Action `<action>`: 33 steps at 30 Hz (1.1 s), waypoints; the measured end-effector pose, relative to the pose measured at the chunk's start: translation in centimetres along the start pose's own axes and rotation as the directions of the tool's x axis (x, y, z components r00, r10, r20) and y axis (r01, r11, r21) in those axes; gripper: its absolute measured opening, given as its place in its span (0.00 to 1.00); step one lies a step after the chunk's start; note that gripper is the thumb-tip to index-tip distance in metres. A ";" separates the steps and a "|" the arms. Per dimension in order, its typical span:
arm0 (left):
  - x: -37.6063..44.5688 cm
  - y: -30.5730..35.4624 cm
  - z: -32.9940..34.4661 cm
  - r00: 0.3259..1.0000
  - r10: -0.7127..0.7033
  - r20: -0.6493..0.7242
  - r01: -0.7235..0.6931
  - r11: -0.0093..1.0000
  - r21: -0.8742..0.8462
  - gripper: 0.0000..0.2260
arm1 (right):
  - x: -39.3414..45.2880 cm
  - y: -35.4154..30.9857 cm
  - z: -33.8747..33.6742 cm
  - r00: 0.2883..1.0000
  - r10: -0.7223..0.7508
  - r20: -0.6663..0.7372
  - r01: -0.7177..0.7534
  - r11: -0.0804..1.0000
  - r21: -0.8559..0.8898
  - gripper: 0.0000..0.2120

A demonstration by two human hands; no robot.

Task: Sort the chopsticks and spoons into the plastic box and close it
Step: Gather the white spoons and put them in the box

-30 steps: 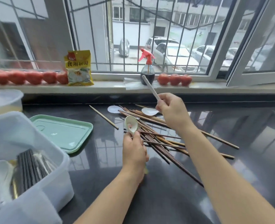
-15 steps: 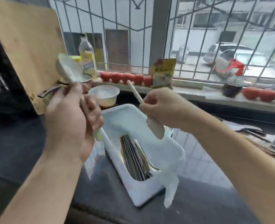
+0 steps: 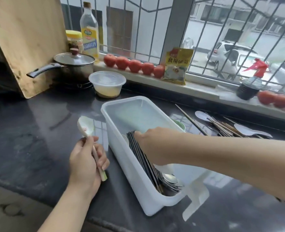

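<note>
We hold a ceramic spoon (image 3: pixel 85 127) by its handle in our left hand (image 3: pixel 85 162), fingers curled round it, just left of the plastic box (image 3: pixel 139 179) on the bench (image 3: pixel 38 131). Our right hand (image 3: pixel 152 144) reaches into the box onto the chopsticks (image 3: pixel 143 162); whether its fingers pinch anything we cannot tell. The spoon looks stiff, smooth and likely breakable, so we should keep hold mid-handle and lay it in gently.

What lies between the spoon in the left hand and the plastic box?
In the head view, only bare dark countertop lies between the spoon and the plastic box; the left hand holds the spoon beside it.
</note>
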State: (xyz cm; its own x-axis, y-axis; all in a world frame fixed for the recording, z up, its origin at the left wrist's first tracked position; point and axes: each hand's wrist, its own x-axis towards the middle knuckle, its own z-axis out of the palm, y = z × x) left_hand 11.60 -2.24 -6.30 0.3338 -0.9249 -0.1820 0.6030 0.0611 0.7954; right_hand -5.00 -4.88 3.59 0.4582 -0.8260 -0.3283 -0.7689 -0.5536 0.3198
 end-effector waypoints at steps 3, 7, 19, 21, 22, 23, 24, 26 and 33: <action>-0.2 -0.1 -0.2 1.000 -0.007 0.028 0.006 1.000 0.002 0.09 | 0.3 -0.2 0.6 0.995 -0.053 -0.080 0.041 0.989 -0.144 0.23; -0.3 -0.1 -0.2 1.000 0.002 0.023 -0.002 1.000 0.005 0.09 | 0.1 -0.5 0.4 0.997 -0.048 0.065 0.056 0.991 -0.119 0.12; -0.7 -0.5 0.0 0.997 0.075 0.025 -0.077 0.990 0.118 0.08 | -1.2 0.6 -3.1 0.976 -0.023 0.217 0.036 0.998 -0.056 0.06; -1.1 -0.1 0.0 0.986 0.156 0.053 -0.163 0.973 0.163 0.08 | -2.1 2.3 -4.4 0.994 0.095 0.048 -0.106 0.922 0.372 0.09; -1.5 0.6 0.0 0.970 0.227 0.084 -0.240 0.947 0.214 0.08 | -2.7 3.2 -4.8 0.988 0.154 -0.015 -0.123 0.838 0.531 0.10; -1.7 1.7 0.2 0.940 0.314 0.132 -0.339 0.899 0.277 0.07 | -3.2 4.1 -5.0 0.975 0.197 -0.097 -0.098 0.786 0.610 0.10; -2.0 3.0 0.6 0.892 0.405 0.200 -0.451 0.824 0.343 0.07 | -3.7 4.8 -5.0 0.957 0.232 -0.171 -0.058 0.736 0.675 0.11; -2.2 6.3 1.9 0.744 0.522 0.416 -0.668 0.581 0.466 0.06 | -4.6 5.5 -5.1 0.909 0.298 -0.292 0.042 0.631 0.774 0.14; 0.3 14.0 8.9 -0.068 -0.119 0.991 -0.852 -0.510 -0.119 0.09 | -6.2 5.4 -5.3 0.978 0.150 -0.143 0.104 0.240 0.965 0.19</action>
State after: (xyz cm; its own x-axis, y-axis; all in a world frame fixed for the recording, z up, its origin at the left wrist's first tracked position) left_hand 13.71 -5.01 9.87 -0.8119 -0.3163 0.4907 -0.5056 0.8012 -0.3201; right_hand -9.62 -3.29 12.05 0.3971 -0.9060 -0.1463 -0.5668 -0.1167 -0.8156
